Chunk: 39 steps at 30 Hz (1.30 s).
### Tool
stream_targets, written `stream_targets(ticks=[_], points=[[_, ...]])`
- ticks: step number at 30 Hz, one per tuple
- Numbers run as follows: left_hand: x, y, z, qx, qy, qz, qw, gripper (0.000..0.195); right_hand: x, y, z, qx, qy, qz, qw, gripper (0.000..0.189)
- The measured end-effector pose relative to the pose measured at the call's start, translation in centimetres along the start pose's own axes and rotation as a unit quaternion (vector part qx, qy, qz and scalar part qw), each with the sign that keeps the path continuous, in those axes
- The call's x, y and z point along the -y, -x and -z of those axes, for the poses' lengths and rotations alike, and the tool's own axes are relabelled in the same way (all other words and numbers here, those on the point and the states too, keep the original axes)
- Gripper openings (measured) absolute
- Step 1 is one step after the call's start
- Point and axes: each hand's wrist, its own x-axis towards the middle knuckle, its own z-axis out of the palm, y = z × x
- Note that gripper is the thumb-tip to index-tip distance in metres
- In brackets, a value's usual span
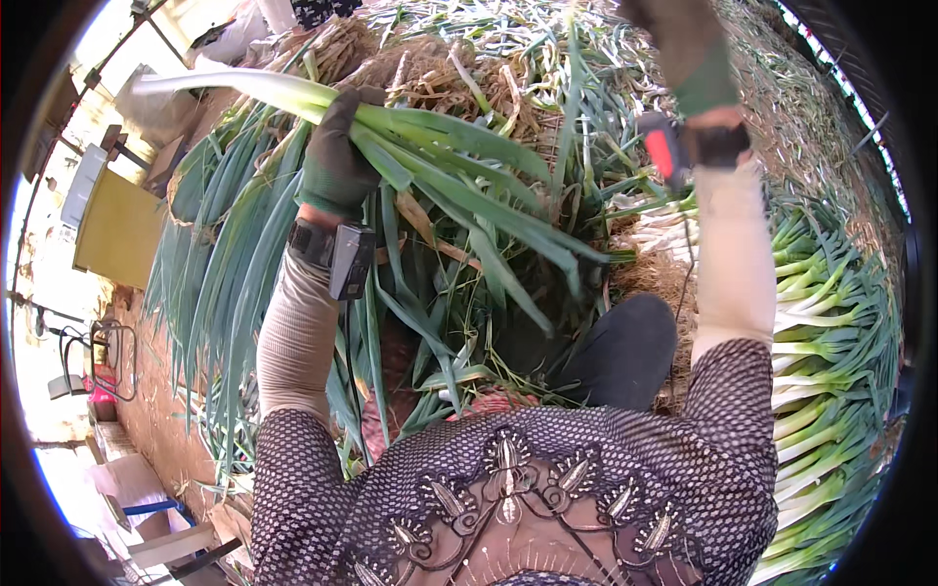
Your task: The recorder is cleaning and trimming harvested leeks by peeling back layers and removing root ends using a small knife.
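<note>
My left hand (341, 150), in a dark work glove with a green cuff, is closed around a large Welsh onion or leek (454, 157). Its pale stem points to the upper left, and the green leaves fan out to the lower right. My right hand (678, 51), also gloved, is raised at the top right and blurred by motion. The top edge of the view cuts off its fingers, so I cannot tell whether it holds anything. Behind my left forearm hangs a heap of untrimmed onions (234, 234), leaves drooping, with a mass of dry brown roots (432, 80) above.
Stripped onions with white stems (817, 351) are stacked along the right side. Leaf scraps (506, 29) litter the far ground. A smaller bunch of white stems (659, 231) lies near my knee (630, 351). A yellow panel (121, 227) and wooden pieces (172, 546) stand at left.
</note>
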Motion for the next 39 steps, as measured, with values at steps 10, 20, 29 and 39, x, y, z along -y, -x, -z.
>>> stream_targets(ticks=[10,20,29,39], points=[[-3.4,1.8,-5.2,0.056,-0.042,0.028,0.997,0.029,8.3,7.4,-4.7,0.118,0.217,0.106,0.963,0.036],[1.5,9.5,-13.3,0.396,-0.079,0.232,0.885,0.034,9.3,5.5,-0.7,0.264,0.576,0.301,0.713,0.056],[2.9,7.8,-14.3,0.407,-0.136,0.102,0.897,0.048,12.9,6.3,11.7,0.387,0.65,0.152,0.636,0.037],[6.5,4.0,-8.1,0.2,0.037,0.1,0.974,0.038,26.9,20.0,41.5,-0.074,0.774,-0.443,0.447,0.037]])
